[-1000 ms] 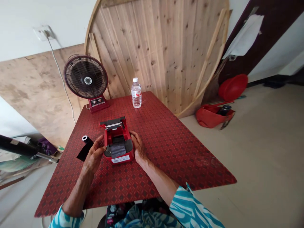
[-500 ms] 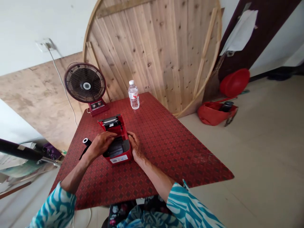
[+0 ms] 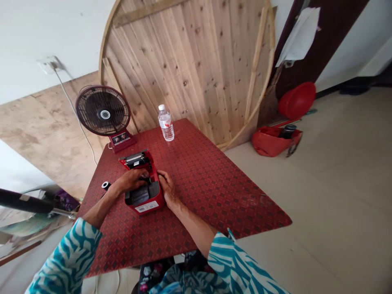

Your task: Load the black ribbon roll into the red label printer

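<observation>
A red label printer (image 3: 147, 207) with a dark grey top stands on the table, its lid (image 3: 134, 159) tilted up at the back. A dark, shiny strip (image 3: 141, 195) lies over its front edge. My left hand (image 3: 130, 180) reaches into the printer's compartment from the left with bent fingers; whatever the fingertips pinch there is hidden. Against the printer's right wall, my right hand (image 3: 167, 188) grips the casing. A black roll (image 3: 105, 185) with a white core lies left of the printer, partly behind my left wrist.
A clear water bottle (image 3: 166, 124) and a dark red fan (image 3: 105, 114) stand at the back of the red patterned table (image 3: 214, 196). A round wooden board (image 3: 190, 65) leans behind it. On the floor to the right sits a red bag (image 3: 268, 142).
My left hand has moved from the printer's left side into its open compartment. My right hand stays on the right wall. The whole view has shifted slightly.
</observation>
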Demonstrator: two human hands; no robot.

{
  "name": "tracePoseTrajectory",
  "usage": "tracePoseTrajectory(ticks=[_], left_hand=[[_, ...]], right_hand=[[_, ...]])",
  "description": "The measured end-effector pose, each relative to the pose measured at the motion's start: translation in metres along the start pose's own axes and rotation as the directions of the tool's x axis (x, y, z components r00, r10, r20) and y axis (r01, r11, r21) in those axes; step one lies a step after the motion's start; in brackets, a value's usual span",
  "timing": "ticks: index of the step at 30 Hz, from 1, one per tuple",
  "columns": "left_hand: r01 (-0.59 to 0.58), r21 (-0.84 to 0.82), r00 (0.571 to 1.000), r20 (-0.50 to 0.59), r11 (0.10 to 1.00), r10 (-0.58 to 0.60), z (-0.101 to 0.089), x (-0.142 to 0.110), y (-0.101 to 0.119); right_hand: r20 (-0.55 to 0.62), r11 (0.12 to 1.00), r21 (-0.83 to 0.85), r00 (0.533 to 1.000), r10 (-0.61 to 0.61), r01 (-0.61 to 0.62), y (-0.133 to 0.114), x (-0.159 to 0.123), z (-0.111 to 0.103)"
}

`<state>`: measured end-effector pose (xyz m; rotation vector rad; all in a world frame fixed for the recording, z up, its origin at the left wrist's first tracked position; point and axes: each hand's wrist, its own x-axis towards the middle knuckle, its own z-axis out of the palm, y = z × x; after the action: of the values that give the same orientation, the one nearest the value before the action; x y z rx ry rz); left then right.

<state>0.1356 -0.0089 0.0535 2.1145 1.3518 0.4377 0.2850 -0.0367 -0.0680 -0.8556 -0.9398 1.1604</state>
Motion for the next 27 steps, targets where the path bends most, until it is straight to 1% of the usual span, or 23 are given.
tracePoseTrajectory(ticks=[2, 3, 6, 9, 11, 13, 14, 15, 17, 19, 21, 23, 25, 27], left_hand=[[0.016, -0.144, 0.999, -0.048, 0.989, -0.023, -0.006, -0.013, 0.006], [0.020, -0.188, 0.997, -0.073, 0.982, -0.035, -0.010, -0.020, 0.009], [0.010, -0.219, 0.978, -0.202, 0.976, -0.056, -0.031, -0.046, 0.013], [0.016, -0.326, 0.922, -0.360, 0.945, -0.139, -0.057, -0.064, 0.004], [0.024, -0.399, 0.871, -0.442, 0.917, -0.215, -0.071, -0.066, -0.011], [0.036, -0.421, 0.824, -0.500, 0.906, -0.265, -0.078, -0.060, -0.032], [0.054, -0.418, 0.818, -0.503, 0.907, -0.280, -0.078, -0.055, -0.044], [0.083, -0.407, 0.825, -0.483, 0.909, -0.292, -0.076, -0.050, -0.055], [0.166, -0.311, 0.845, -0.445, 0.936, -0.298, -0.067, -0.037, -0.074], [0.229, -0.212, 0.858, -0.416, 0.950, -0.300, -0.055, -0.026, -0.088], [0.254, -0.170, 0.868, -0.394, 0.952, -0.302, -0.044, -0.018, -0.095], [0.253, -0.172, 0.876, -0.377, 0.952, -0.302, -0.037, -0.013, -0.096], [0.239, -0.187, 0.881, -0.372, 0.953, -0.294, -0.038, -0.013, -0.096], [0.216, -0.213, 0.879, -0.383, 0.953, -0.285, -0.045, -0.020, -0.097]], right_hand=[[0.002, 1.000, 0.005, 1.000, 0.009, -0.009, 0.003, 0.001, 0.000], [0.001, 1.000, 0.011, 1.000, 0.014, -0.014, 0.004, 0.001, 0.000], [-0.001, 1.000, 0.015, 1.000, 0.028, -0.027, 0.007, 0.001, -0.001], [0.006, 1.000, 0.005, 1.000, 0.026, -0.026, 0.008, 0.000, -0.003], [0.005, 0.999, -0.002, 0.999, 0.037, -0.036, 0.008, 0.000, -0.004], [0.006, 0.999, 0.003, 0.999, 0.052, -0.052, 0.008, 0.001, -0.004], [0.007, 0.998, 0.010, 0.998, 0.059, -0.059, 0.008, 0.001, -0.004], [0.008, 0.998, 0.018, 0.998, 0.065, -0.065, 0.008, 0.001, -0.004], [0.008, 0.997, 0.025, 0.997, 0.074, -0.075, 0.007, 0.001, -0.005], [0.010, 0.996, 0.013, 0.996, 0.087, -0.087, 0.006, 0.001, -0.005], [0.014, 0.995, 0.000, 0.995, 0.096, -0.096, 0.005, 0.000, -0.005], [0.013, 0.995, 0.000, 0.995, 0.103, -0.103, 0.003, 0.000, -0.006], [0.011, 0.994, 0.007, 0.994, 0.108, -0.108, 0.003, -0.001, -0.006], [0.008, 0.994, 0.012, 0.994, 0.113, -0.113, 0.002, -0.001, -0.006]])
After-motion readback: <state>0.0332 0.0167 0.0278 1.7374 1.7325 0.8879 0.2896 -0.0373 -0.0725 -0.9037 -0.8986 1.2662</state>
